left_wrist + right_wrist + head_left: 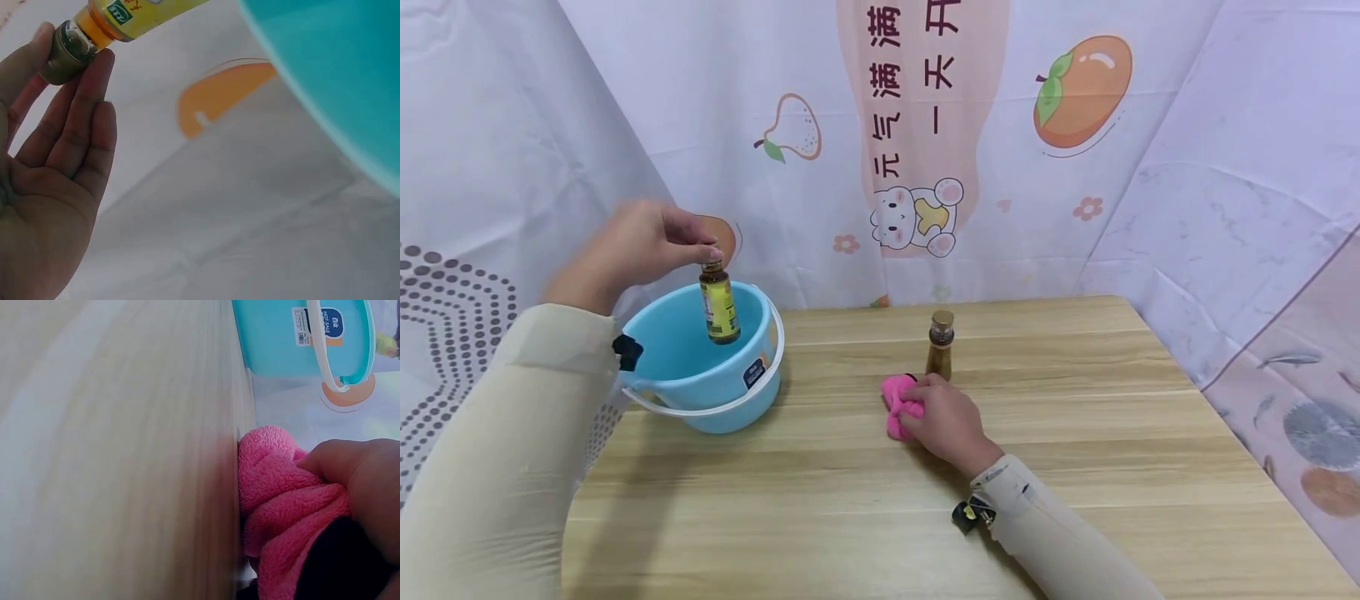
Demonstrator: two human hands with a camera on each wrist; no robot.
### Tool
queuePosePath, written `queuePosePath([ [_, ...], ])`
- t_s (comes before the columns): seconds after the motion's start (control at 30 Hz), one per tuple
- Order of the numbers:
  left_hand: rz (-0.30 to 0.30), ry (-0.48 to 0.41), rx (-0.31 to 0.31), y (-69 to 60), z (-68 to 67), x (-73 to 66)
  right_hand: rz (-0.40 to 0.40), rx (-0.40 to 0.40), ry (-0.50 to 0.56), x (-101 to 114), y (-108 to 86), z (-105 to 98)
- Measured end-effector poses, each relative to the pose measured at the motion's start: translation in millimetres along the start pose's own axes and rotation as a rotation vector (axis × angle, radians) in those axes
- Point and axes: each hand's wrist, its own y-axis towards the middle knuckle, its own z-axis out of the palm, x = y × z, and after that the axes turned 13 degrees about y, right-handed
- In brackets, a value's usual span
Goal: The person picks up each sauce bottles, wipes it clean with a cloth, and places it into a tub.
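Note:
My left hand (640,250) pinches the cap of a small glass bottle (720,308) with a yellow label. The bottle hangs upright over the mouth of a light blue bucket (677,367); in the left wrist view its cap (65,56) sits between thumb and fingers. My right hand (943,417) grips a crumpled pink cloth (895,408) on the table; its fluffy folds (281,487) show in the right wrist view. Just behind that hand stands a second bottle (942,342), brown with a gold cap, its base hidden by the hand.
The bucket's white handle (730,406) hangs down over its front side. All of this is on a wooden table (820,492). A printed curtain (1045,225) hangs along the table's back edge, and more patterned cloth hangs at both sides.

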Motion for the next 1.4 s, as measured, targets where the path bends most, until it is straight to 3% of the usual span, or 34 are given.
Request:
queuePosePath([
  [0.23,0.020,-0.058,0.040,10.0,26.3,16.8,-0.007,-0.003,0.000,-0.7,0.0,-0.9],
  [0.67,0.008,-0.059,0.071,20.2,66.2,27.7,-0.010,-0.003,-0.003,-0.5,-1.7,-0.6],
  [1.1,0.030,-0.018,0.163,28.2,88.2,37.4,0.007,-0.006,0.009,1.5,-1.1,-0.7],
  [1.4,-0.002,-0.011,0.207,27.0,97.4,45.7,-0.010,-0.014,0.014,-0.6,-0.7,-0.2],
])
